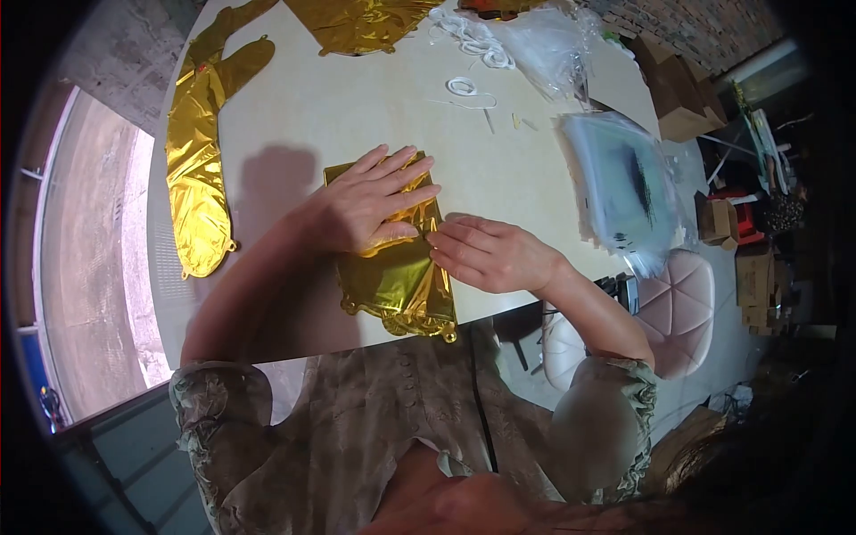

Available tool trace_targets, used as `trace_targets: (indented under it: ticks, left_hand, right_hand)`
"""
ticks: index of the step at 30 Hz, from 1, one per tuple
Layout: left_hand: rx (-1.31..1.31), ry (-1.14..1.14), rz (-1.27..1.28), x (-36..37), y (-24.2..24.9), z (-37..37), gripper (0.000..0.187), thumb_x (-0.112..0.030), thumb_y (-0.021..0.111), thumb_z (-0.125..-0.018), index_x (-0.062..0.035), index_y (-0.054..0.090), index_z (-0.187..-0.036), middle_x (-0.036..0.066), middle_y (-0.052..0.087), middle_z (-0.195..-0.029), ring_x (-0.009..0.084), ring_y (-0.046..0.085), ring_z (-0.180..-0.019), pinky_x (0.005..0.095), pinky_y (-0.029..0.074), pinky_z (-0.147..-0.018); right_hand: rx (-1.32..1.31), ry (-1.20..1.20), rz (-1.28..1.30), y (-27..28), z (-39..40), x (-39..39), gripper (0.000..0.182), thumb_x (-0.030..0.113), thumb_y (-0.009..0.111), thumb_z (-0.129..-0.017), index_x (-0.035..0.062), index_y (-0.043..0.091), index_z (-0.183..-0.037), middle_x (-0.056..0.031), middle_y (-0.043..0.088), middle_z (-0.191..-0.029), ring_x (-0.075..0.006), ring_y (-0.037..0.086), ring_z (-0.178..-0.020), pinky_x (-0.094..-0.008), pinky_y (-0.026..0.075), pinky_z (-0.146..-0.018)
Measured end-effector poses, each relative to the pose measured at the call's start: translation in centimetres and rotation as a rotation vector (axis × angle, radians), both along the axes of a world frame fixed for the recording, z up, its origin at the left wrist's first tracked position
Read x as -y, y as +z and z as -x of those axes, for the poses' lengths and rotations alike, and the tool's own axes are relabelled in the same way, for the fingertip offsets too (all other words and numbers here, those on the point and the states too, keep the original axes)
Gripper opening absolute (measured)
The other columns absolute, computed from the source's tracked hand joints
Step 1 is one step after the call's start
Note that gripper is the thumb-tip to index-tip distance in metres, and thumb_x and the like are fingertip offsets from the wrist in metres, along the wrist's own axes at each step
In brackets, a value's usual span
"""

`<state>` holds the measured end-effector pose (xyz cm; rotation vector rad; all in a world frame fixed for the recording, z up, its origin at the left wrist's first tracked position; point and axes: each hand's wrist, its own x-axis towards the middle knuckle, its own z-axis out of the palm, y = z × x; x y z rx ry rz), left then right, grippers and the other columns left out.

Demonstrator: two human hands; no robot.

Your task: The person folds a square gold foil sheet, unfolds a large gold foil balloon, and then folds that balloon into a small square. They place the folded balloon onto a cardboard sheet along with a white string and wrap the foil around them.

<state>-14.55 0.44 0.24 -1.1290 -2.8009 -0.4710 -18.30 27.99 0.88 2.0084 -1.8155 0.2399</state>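
Note:
A folded gold foil sheet [388,281] lies at the table's near edge, with small tabs along its lower end. My left hand [370,201] rests flat across its upper part, fingers spread. At the right edge of the foil, my right hand [490,254] has its fingers pressed together, the tips touching the foil's edge; whether they pinch it I cannot make out. Another long gold foil piece [196,178] lies flat at the left of the table, and more gold foil [357,25] lies at the far edge.
On the right of the table [294,98] is a stack of clear plastic bags [624,183]. White string [462,86] and crumpled clear plastic [548,45] lie at the back. A padded chair [673,312] and cardboard boxes [673,94] stand to the right.

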Motion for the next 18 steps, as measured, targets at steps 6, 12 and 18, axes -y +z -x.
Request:
trace_targets:
  ticks: [6, 12, 18]
  left_hand:
    - [-0.031, 0.026, -0.019, -0.3, 0.0, -0.4, 0.060, -0.039, 0.065, -0.094, -0.0126, 0.051, -0.146, 0.014, 0.038, -0.158, 0.0330, 0.031, -0.149, 0.0539, 0.020, -0.122]
    - [-0.073, 0.052, -0.032, -0.4, -0.7, -0.4, 0.059, -0.039, 0.065, -0.094, -0.0142, 0.052, -0.145, 0.013, 0.039, -0.158, 0.0311, 0.031, -0.149, 0.0535, 0.020, -0.122]
    - [-0.041, 0.057, 0.003, -0.1, -2.1, -0.1, 0.060, -0.045, 0.059, -0.097, -0.0198, 0.046, -0.150, 0.010, 0.033, -0.161, 0.0289, 0.026, -0.151, 0.0519, 0.016, -0.123]
  right_hand:
    - [0.027, 0.016, 0.002, -0.2, 0.2, -0.1, 0.033, 0.011, 0.065, -0.078, 0.0038, 0.068, -0.109, -0.0098, 0.067, -0.118, -0.0245, 0.066, -0.108, -0.0354, 0.056, -0.096]
    - [0.075, -0.007, -0.024, 0.2, 0.2, -0.1, 0.032, 0.010, 0.065, -0.079, 0.0038, 0.068, -0.110, -0.0094, 0.067, -0.119, -0.0251, 0.066, -0.108, -0.0369, 0.056, -0.097]
    - [0.222, -0.042, -0.065, 0.9, 0.1, 0.2, 0.031, 0.009, 0.065, -0.080, 0.0043, 0.071, -0.110, -0.0087, 0.068, -0.120, -0.0251, 0.065, -0.111, -0.0387, 0.055, -0.099]
